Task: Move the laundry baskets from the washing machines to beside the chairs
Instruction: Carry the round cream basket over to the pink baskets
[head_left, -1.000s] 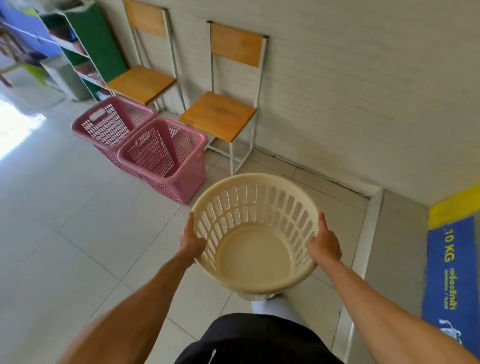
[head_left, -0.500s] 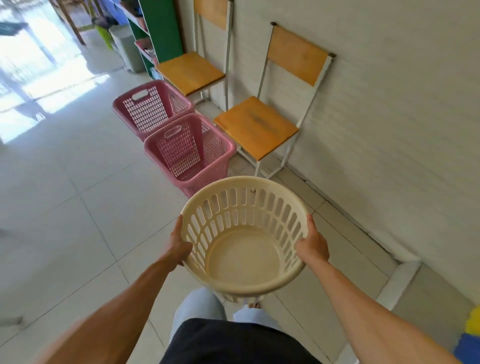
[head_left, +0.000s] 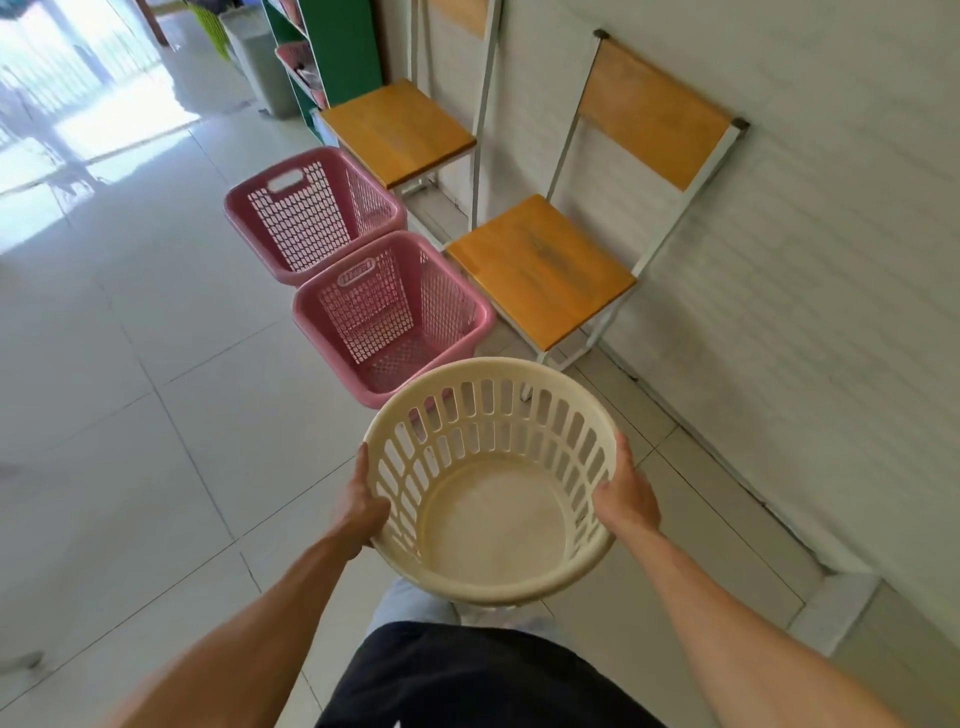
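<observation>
The cream round basket (head_left: 493, 483) is empty and held off the floor in front of the person's body, its mouth facing up and tipped slightly toward the camera. Both hands are clamped on it: the left hand (head_left: 360, 506) wraps the left wall just under the rim, the right hand (head_left: 626, 493) presses the opposite side, so the basket sits squarely between them and neither hand is nearer.

Just ahead, its far rim overlaps the near pink basket (head_left: 395, 317), which stands on the tiled floor (head_left: 130, 415) touching a second pink basket (head_left: 314, 213) beyond it. The two form a line running away from the person, alongside the near chair (head_left: 540, 270) and the far chair (head_left: 397, 130) set against the wall (head_left: 805, 260).

The open spot appears to be the floor directly below and slightly ahead of the hands, at the near end of that line and left of the near chair's front leg. The coming move is probably a straight lowering there, keeping clear of the pink rim.
</observation>
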